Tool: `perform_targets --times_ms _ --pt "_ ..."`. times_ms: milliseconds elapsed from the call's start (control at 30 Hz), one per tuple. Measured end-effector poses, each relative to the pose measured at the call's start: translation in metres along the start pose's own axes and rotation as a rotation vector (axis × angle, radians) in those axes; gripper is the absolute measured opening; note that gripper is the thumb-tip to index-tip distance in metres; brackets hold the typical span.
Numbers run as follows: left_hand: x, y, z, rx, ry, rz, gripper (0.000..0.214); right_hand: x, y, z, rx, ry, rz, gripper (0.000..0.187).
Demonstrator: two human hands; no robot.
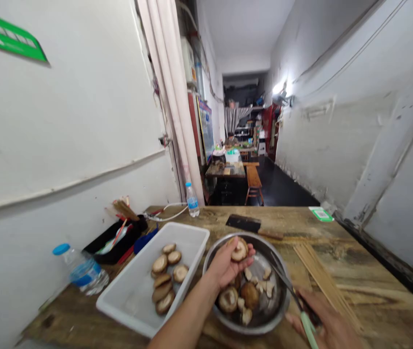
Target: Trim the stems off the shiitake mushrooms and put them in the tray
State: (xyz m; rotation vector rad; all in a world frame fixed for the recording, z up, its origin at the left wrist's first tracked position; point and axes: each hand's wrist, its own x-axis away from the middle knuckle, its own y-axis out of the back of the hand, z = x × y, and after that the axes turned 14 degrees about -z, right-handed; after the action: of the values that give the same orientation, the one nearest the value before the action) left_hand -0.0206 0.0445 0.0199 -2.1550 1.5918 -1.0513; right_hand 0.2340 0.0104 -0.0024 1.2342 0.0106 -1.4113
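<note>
My left hand (pixel 224 265) holds a shiitake mushroom (pixel 241 250) over the metal bowl (pixel 253 330), its pale underside showing. My right hand (pixel 328 317) grips scissors (pixel 287 280) with pale green handles. Their blades reach over the bowl's right rim, apart from the held mushroom; motion blurs that hand slightly. Inside the bowl lie whole mushrooms (pixel 250 295) and several pale cut stems (pixel 269 289). To the left stands a white plastic tub (pixel 128 295) with several mushrooms (pixel 160 264) in it, some with pale undersides up.
Behind the bowl lies a cleaver (pixel 243 223). Thin wooden skewers (pixel 328 283) lie on the table at right, near a green-and-white card (pixel 322 214). Water bottles (pixel 192 199) and a black box (pixel 108 247) of odds and ends stand along the left side.
</note>
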Motion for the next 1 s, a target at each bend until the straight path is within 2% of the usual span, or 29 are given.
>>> perform_targets --times_ms 100,200,267,400,500,700,1000 --pt "0.013 0.008 -0.006 0.076 0.100 0.068 0.045 -0.020 0.001 -0.002 0.157 0.122 0.057 0.048" --pt "0.018 0.016 -0.009 0.126 0.176 0.059 0.055 -0.038 -0.002 -0.005 0.347 0.260 0.204 0.047" --pt "0.021 0.021 -0.010 0.125 0.179 0.049 0.055 -0.047 -0.003 -0.005 0.414 0.346 0.259 0.046" --pt "0.021 0.028 -0.005 0.051 0.116 0.053 0.051 -0.061 0.000 0.000 0.436 0.460 0.278 0.045" --pt "0.019 0.027 -0.001 -0.005 0.072 0.003 0.054 -0.069 0.000 0.003 0.444 0.469 0.275 0.045" --pt "0.021 0.013 0.003 0.054 0.016 -0.132 0.048 -0.074 -0.002 0.012 0.414 0.451 0.372 0.045" --pt "0.029 -0.001 0.001 -0.014 -0.067 -0.183 0.042 -0.084 0.004 0.020 0.395 0.455 0.477 0.043"
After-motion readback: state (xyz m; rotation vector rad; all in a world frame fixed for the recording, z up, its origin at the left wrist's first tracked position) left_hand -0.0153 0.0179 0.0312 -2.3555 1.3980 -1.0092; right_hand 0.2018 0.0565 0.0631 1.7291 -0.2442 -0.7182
